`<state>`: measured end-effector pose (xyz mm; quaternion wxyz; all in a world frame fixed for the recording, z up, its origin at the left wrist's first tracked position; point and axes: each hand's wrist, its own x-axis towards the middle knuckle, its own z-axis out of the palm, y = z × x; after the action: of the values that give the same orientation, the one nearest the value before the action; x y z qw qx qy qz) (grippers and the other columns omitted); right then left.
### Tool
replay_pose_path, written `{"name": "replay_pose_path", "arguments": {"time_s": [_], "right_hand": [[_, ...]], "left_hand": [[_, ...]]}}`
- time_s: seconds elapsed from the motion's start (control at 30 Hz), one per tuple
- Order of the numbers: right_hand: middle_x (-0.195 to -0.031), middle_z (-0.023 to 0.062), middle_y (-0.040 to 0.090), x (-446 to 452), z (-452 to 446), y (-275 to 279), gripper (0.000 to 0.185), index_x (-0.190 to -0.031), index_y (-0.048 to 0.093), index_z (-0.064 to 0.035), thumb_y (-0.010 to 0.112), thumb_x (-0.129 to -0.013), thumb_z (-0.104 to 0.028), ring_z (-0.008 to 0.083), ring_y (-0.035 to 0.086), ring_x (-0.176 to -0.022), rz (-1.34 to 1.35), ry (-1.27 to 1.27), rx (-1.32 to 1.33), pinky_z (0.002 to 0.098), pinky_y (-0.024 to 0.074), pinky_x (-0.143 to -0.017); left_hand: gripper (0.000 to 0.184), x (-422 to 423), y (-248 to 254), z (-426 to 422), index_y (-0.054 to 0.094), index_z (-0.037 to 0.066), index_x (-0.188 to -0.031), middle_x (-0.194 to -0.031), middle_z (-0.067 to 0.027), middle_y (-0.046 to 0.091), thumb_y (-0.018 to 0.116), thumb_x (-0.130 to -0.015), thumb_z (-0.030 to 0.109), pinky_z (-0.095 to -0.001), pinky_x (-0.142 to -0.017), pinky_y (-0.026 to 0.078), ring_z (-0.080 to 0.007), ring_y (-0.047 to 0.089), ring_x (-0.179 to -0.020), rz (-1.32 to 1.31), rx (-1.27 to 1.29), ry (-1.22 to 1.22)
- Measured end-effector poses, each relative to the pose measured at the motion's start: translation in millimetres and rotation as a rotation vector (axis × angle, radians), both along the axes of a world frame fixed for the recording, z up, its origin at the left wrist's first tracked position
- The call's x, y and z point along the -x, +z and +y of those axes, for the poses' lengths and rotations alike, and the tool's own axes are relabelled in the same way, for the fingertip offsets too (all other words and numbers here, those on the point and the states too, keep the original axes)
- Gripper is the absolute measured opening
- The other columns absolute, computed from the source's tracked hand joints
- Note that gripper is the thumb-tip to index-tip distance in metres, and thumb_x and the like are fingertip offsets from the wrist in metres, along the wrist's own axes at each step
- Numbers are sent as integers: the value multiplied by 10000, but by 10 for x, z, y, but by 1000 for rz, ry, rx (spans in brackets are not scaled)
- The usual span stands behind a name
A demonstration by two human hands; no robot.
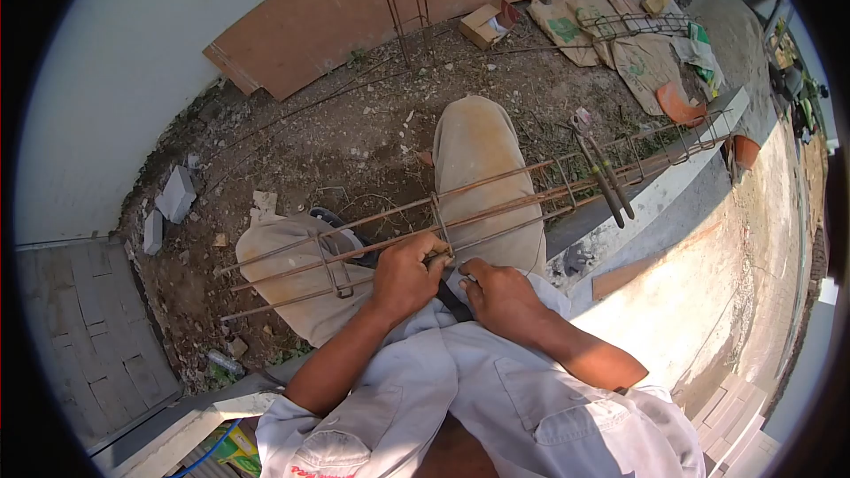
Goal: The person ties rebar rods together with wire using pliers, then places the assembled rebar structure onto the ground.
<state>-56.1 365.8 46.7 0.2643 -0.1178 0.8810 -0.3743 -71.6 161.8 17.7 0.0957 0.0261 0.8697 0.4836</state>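
A long rebar cage (505, 210) of rusty rods and square stirrups lies across my thighs. My left hand (407, 276) is closed at the cage, thumb and fingers pinched at a stirrup's lower corner; what is between the fingertips is too small to tell. Just to the right, my right hand (506, 299) is closed below the nearest rod, fingers curled in a pinch whose contents I cannot make out. Pincers (606, 179) with long dark handles rest across the cage farther right, apart from both hands.
A low concrete ledge (651, 181) runs under the cage's right end. Behind stand an upright rebar cage (403, 0) and a brown board (310, 22). Paper sacks (633, 66), a cardboard box (482, 26) and block pieces (176, 195) lie on the dirt.
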Motion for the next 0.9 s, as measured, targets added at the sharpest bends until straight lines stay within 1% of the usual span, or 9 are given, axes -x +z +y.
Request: {"name": "replay_pose_path", "arguments": {"time_s": [0.03,0.13,0.23,0.33,0.43,0.53,0.63,0.8,0.9], "right_hand": [[-888,268,737,-8,-6,-44,254,-1216,686,-19,669,-1019,-178,487,717,-867,-84,-67,92,531,577,-792],[-916,298,734,-33,-10,-103,275,-1268,681,-33,648,-1031,-167,507,716,-881,-85,-120,217,558,576,-803],[-927,299,735,-29,-34,-12,326,-1333,683,-54,632,-1027,-154,503,715,-881,-16,-80,-18,564,574,-806],[-898,270,750,25,12,-80,390,-1389,642,-45,607,-1017,-158,479,736,-855,26,3,-43,598,568,-770],[-877,262,748,46,60,-227,431,-1419,640,-71,583,-997,-134,468,734,-834,76,37,-32,595,565,-757],[-862,253,746,87,67,-278,453,-1420,647,-86,571,-974,-116,463,728,-821,89,107,-74,593,559,-746],[-900,265,744,139,44,-213,428,-1388,688,-54,594,-973,-99,482,713,-840,66,109,-82,579,553,-762],[-877,241,747,51,64,-368,431,-1384,689,-52,596,-966,-108,467,717,-807,183,76,-16,577,556,-736],[-867,232,749,95,44,-311,425,-1373,693,-57,607,-962,-117,455,723,-794,158,133,-81,576,559,-718]], "left_hand": [[146,-4,-10,1,754,60,-996,-979,-151,782,806,-860,52,-439,-818,595,-361,767,-929,21,-3,-3],[152,-15,-36,-9,756,67,-1005,-959,-150,778,809,-862,60,-438,-802,596,-363,766,-913,62,5,-5],[149,-21,-38,3,761,73,-1000,-941,-150,774,814,-861,67,-437,-781,594,-363,762,-884,70,12,0],[134,-28,-57,-7,766,71,-983,-933,-151,770,815,-859,65,-439,-767,591,-364,756,-864,94,-2,-5],[127,-20,-71,-6,771,62,-974,-934,-152,767,816,-855,60,-440,-765,589,-363,752,-861,126,-1,-11],[137,-44,-114,-14,777,53,-977,-938,-149,767,821,-848,53,-434,-771,591,-360,751,-868,143,2,-16],[146,-29,-137,-16,781,46,-978,-940,-141,767,822,-839,36,-426,-779,592,-351,752,-870,193,0,-38],[134,-34,-159,-14,777,36,-955,-940,-129,767,810,-831,-3,-411,-772,596,-335,754,-865,211,-53,-34],[130,-42,-206,-16,778,35,-948,-934,-120,766,802,-832,-17,-401,-756,600,-320,757,-869,319,-39,-60]]}}
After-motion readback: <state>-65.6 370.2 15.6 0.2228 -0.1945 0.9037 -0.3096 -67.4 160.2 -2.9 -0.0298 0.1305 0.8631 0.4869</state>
